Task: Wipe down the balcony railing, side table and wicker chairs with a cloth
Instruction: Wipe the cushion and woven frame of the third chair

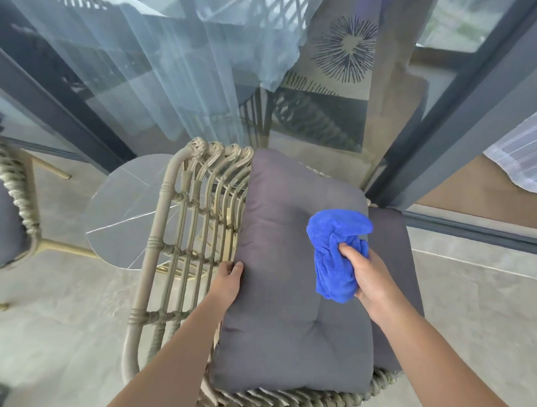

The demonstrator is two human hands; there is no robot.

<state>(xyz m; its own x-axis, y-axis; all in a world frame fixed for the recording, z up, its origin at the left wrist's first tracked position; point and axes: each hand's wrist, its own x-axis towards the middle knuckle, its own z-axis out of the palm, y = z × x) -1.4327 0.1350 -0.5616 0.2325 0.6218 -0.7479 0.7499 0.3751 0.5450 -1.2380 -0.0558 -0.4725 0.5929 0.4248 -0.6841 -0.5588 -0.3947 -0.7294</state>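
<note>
Lower centre of frame: two bare forearms reaching up from bottom edge. Right hand [367, 271] clenched around bunched blue cloth [337, 255], held right of centre, over upper right part of grey back cushion [292, 294]; contact between cloth and cushion not clear. Left hand [229, 282] left of centre, fingers [234, 266] gripping cushion's left edge, just beside woven frame; well apart from cloth, with cushion between the hands.

Wicker chair [182, 238] filling middle, seen from above and behind: beige cane bars and wrapped joints at left, braided rim along bottom edge. Second grey cushion [396, 259] showing to right, partly under the first.

Round grey side table [120, 216] left of centre, seen partly through chair bars, thin pale lines across top, gold legs below. Second wicker chair [8, 190] at far left edge, grey pad, gold legs.

Pale grey tiled floor [480, 301] lower left and lower right.

Upper half: dark-framed glass doors [459, 102], sheer blue-white curtain [169, 69] behind glass at upper left and centre, patterned beige rug [343, 46] with dark starburst at upper centre right. White striped curtain [526, 158] at right edge. Railing not seen.
</note>
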